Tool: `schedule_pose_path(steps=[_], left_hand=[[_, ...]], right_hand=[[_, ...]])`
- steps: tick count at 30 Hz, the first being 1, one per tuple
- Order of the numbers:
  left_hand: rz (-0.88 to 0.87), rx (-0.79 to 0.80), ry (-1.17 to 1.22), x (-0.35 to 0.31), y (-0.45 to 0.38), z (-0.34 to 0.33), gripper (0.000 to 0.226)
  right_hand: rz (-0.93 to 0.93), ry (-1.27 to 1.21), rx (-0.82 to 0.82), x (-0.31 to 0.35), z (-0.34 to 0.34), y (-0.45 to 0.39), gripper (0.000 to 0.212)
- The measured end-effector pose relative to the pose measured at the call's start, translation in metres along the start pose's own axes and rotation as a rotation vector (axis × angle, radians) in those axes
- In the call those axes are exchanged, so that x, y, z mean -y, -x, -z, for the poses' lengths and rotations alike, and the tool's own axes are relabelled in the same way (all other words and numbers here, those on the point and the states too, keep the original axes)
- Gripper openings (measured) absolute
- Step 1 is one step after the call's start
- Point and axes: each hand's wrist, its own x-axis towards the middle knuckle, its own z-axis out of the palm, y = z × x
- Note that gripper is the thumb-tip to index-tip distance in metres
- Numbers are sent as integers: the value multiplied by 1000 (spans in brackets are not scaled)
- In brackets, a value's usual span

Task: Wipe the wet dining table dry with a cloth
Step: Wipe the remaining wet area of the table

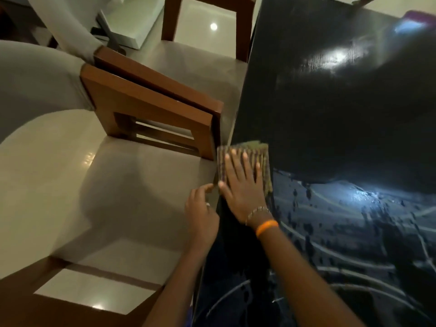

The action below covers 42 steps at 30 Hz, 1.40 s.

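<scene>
One table (pixel 330 102), one cloth (pixel 262 159), two hands (pixel 243 187), three wooden chairs (pixel 151 107).

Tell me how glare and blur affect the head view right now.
Head view: two bright lamp reflections glare off the dark table; the near one reveals wet streaks. Right hand and cloth are slightly motion-blurred; wide-angle distortion tilts the table edge.

Wooden chairs (pixel 151 107) with grey cushions stand on glossy pale floor (pixel 47 173).

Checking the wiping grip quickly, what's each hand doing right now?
Right hand: open, flat, pressing the cloth on the table.
Left hand: fingers loosely curled at the table edge, holding nothing visible.
</scene>
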Motion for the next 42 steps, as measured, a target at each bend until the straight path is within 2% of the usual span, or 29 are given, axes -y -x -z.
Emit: schedule_pose_path(steps=[3, 6, 14, 19, 27, 35, 37, 40, 42], left_hand=[[23, -17, 45, -5, 0, 1, 45], [28, -19, 40, -11, 2, 0, 43], [-138, -49, -19, -29, 17, -7, 54], [-224, 53, -136, -38, 30, -36, 48], [-517, 298, -417, -69, 65, -92, 48], [-561, 394, -484, -78, 81, -125, 48], [-553, 401, -481, -81, 84, -130, 48], [-537, 412, -475, -89, 90, -141, 48], [-528, 405, -470, -96, 95, -148, 49]], right_hand=[[47, 23, -22, 10, -21, 60, 64], [57, 42, -48, 12, -24, 73, 62], [34, 32, -12, -17, 8, -29, 68], [20, 62, -54, -52, 23, -30, 72], [-300, 53, -155, -197, 58, 51, 76], [-651, 49, -217, -344, 91, 132, 78], [-726, 28, -223, -356, 94, 137, 77], [-809, 18, -260, -343, 88, 126, 63], [-777, 10, -278, -318, 77, 112, 63]])
